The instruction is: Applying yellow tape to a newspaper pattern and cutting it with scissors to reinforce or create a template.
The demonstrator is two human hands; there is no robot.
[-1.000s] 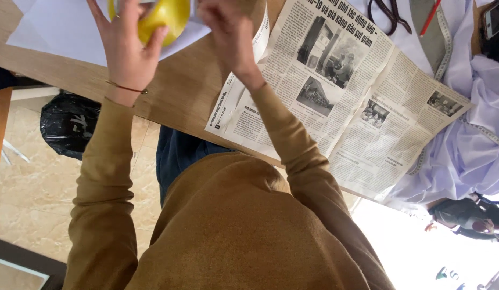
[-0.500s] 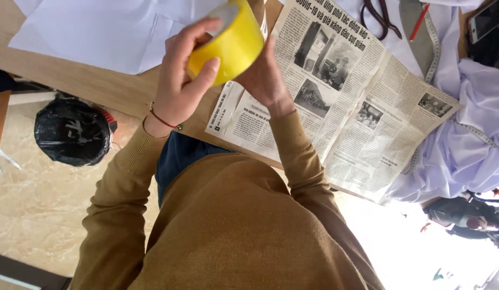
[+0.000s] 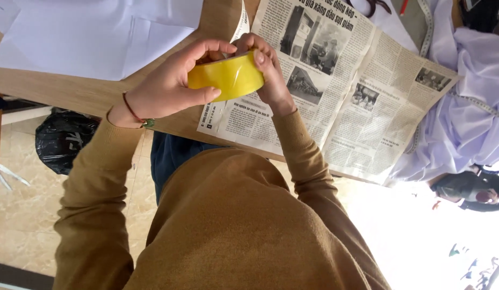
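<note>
A yellow roll of tape point(image 3: 225, 76) is held above the front edge of the wooden table point(image 3: 88, 96). My left hand point(image 3: 171, 86) wraps around its left side, thumb under, fingers over the top. My right hand point(image 3: 265, 70) grips the roll's right side, with the fingertips pressed on its outer band. A red thread bracelet sits on my left wrist. Both sleeves are mustard brown.
An open newspaper point(image 3: 340, 91) lies on the table to the right of my hands. White paper sheets point(image 3: 88, 37) lie at the far left. Pale lilac cloth point(image 3: 469, 91) with a measuring tape point(image 3: 429, 21) is at the right. A black bag point(image 3: 64, 139) sits on the tiled floor.
The roll and both hands have come down and nearer to me. The roll has turned so its outer band faces the camera. My right hand, behind the roll before, now grips its right side.
</note>
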